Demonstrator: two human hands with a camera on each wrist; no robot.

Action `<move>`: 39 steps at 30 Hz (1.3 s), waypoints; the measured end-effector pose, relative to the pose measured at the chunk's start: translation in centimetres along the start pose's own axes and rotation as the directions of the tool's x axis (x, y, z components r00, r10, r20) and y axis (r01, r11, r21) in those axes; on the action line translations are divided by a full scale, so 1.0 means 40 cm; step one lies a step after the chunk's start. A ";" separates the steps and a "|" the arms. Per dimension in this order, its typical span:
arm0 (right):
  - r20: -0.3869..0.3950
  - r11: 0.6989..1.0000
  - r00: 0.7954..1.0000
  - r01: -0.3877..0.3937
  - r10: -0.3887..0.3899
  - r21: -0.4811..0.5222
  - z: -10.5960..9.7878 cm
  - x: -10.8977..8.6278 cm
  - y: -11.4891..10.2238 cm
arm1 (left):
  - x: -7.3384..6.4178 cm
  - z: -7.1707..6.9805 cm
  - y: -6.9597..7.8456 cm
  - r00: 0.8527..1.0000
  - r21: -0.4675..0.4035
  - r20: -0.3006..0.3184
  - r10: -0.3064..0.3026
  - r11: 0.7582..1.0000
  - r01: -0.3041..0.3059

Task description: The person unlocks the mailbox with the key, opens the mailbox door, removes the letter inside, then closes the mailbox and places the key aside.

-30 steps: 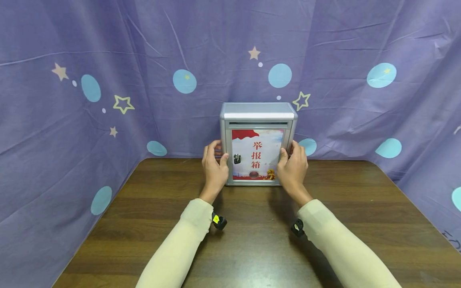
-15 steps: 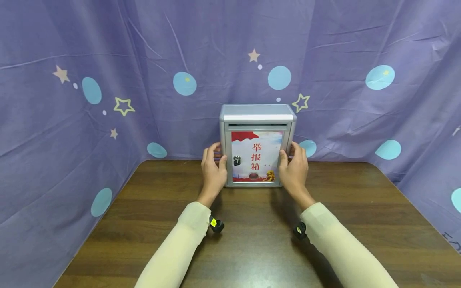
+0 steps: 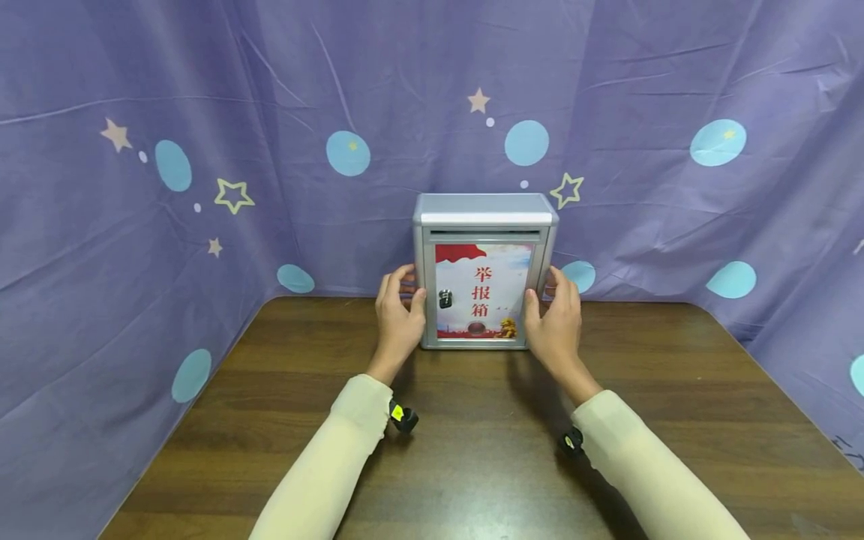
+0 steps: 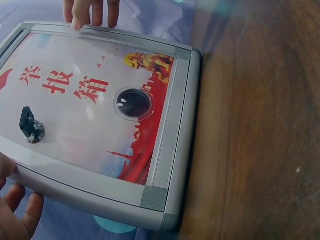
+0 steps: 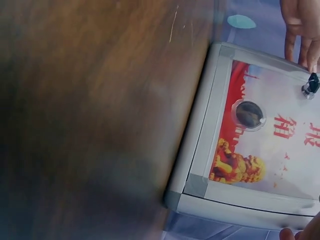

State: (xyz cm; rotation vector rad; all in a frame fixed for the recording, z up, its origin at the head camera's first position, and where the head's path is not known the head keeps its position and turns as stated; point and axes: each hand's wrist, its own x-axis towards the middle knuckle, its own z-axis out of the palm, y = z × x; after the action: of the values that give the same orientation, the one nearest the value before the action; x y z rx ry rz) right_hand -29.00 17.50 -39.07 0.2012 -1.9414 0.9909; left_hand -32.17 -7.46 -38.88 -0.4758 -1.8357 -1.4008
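A silver-grey metal suggestion box [image 3: 482,270] stands upright on the table in the head view. Its front has a slot near the top, a printed panel with red lettering, and a round dark window [image 4: 133,103] low down. A black-headed key [image 4: 27,120] sits in the lock at the panel's left. My left hand [image 3: 400,319] holds the box's left side, thumb at the front edge and fingers bent round the side. On the opposite side, my right hand [image 3: 556,322] holds it likewise, thumb at the front frame. Both hands' fingertips are partly hidden behind the box.
The brown wooden table [image 3: 459,465] stretches in front of the box and to both sides. Behind it hangs a purple curtain [image 3: 418,82] with stars and blue dots. Black wrist cameras [image 3: 403,417] sit at both pale sleeves.
The box stays in place, apart from a slight shift of the whole view. My right wrist and sleeve have moved a little right and toward me; the left forearm has shifted slightly left.
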 end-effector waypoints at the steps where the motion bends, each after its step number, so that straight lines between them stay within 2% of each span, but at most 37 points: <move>1: -0.003 1.000 1.000 0.013 -0.013 -0.002 -0.002 -0.002 -0.003 | 0.001 -0.002 0.001 1.000 -0.006 0.003 -0.003 1.000 0.003; 9: 0.008 0.991 0.991 0.134 -0.134 0.000 -0.003 -0.013 -0.030 | 0.011 -0.012 0.003 1.000 -0.003 0.012 -0.014 1.000 0.014; 15: 0.036 0.968 0.968 0.250 -0.249 -0.017 0.003 -0.017 -0.053 | 0.013 -0.007 0.005 0.999 -0.020 0.016 -0.044 0.999 0.045; 19: 0.101 0.936 0.934 0.349 -0.344 -0.041 0.016 -0.023 -0.065 | 0.014 -0.004 0.009 0.998 -0.026 0.010 -0.062 0.998 0.062; 28: 0.186 0.838 0.829 0.544 -0.527 -0.052 0.061 -0.029 -0.101 | 0.013 -0.006 0.008 0.998 -0.033 0.000 -0.066 0.997 0.066; 33: 0.209 0.812 0.803 0.581 -0.559 -0.060 0.079 -0.026 -0.113 | 0.011 -0.004 0.007 0.998 -0.031 0.003 -0.067 0.997 0.067; 39: 0.300 0.783 0.763 0.618 -0.573 -0.075 0.094 -0.022 -0.118 | 0.008 -0.005 0.006 0.998 -0.030 -0.005 -0.057 0.998 0.057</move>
State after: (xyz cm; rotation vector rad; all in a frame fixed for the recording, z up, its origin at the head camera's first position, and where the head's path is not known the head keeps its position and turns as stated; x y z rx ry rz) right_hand -28.63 11.49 -38.09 0.8402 -1.9824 0.3756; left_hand -32.13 -7.61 -38.47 -0.4373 -1.8390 -1.4679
